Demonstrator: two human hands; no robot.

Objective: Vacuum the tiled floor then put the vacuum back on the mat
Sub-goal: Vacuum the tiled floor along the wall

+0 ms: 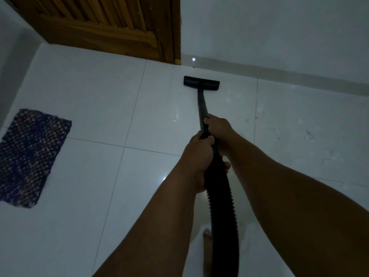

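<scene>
A black vacuum wand point(201, 105) runs from my hands down to a flat black floor head point(201, 83), which rests on the white tiled floor point(95, 100) near the far wall. My right hand point(218, 126) grips the wand higher up. My left hand point(197, 154) grips it just below, where the ribbed black hose point(221, 206) begins. The hose drops toward the bottom edge. A dark purple woven mat point(30, 156) lies on the tiles at the left, apart from the vacuum. The vacuum's body is out of view.
A brown wooden louvred door point(111, 29) stands at the top left, next to a white wall point(279, 33) with a pale skirting strip. My bare foot point(207, 234) shows beside the hose at the bottom. Faint smudges mark the tiles at the right.
</scene>
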